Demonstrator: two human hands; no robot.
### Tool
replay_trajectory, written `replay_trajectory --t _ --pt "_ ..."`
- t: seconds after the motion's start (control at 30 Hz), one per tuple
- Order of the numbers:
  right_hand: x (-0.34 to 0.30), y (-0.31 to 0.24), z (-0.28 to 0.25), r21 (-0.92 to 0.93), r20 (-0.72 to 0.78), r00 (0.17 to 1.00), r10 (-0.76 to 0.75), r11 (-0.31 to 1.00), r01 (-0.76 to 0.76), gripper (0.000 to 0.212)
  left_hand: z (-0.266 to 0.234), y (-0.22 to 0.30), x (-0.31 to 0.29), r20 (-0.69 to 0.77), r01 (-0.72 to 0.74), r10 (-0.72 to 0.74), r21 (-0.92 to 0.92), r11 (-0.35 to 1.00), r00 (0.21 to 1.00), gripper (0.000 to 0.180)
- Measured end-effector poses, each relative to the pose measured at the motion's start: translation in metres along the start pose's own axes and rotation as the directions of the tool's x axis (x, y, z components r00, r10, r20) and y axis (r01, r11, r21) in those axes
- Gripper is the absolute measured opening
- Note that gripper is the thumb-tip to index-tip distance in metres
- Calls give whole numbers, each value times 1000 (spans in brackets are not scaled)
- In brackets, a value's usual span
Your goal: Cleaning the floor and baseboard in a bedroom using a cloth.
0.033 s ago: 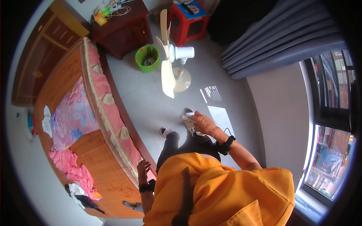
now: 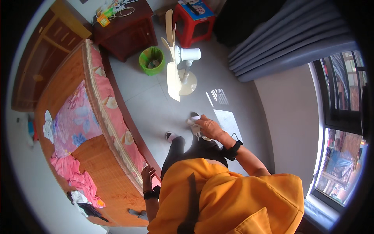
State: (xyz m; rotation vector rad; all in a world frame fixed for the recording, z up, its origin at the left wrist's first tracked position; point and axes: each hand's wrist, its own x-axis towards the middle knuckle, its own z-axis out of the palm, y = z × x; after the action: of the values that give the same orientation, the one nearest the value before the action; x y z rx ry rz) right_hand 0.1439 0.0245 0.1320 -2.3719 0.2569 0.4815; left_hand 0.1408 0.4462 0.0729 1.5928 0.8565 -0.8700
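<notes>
Bold lettering marks the blue sheet (image 2: 203, 9) on the red plastic stool (image 2: 187, 32). The right hand (image 2: 210, 127) has its fingers closed on a whitish item (image 2: 196, 128), partly hidden and hard to identify; the left hand (image 2: 147, 176), fingers released and half-curled, hangs beside the bed (image 2: 97, 152).

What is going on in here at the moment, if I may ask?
Someone stands beside a bed, their right hand in front of the body, seemingly holding a whitish item that I can't identify. Their left hand is near the bed's edge, with nothing visible in it. A pedestal fan stands on the floor ahead, beside a green bin.
</notes>
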Motion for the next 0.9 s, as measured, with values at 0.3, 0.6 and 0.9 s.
replay_trajectory --t 0.3,0.6,0.9 --pt "-14 -23 31 -4 -34 994 104 995 -104 32 -40 19 34 36 26 -30 104 994 999 34" --pt "-43 -25 44 29 -118 966 232 973 -230 29 -24 106 61 210 -216 173 203 955 962 39" --pt "-42 28 30 144 -136 920 368 926 -349 31 90 232 61 382 -387 265 292 875 885 43"
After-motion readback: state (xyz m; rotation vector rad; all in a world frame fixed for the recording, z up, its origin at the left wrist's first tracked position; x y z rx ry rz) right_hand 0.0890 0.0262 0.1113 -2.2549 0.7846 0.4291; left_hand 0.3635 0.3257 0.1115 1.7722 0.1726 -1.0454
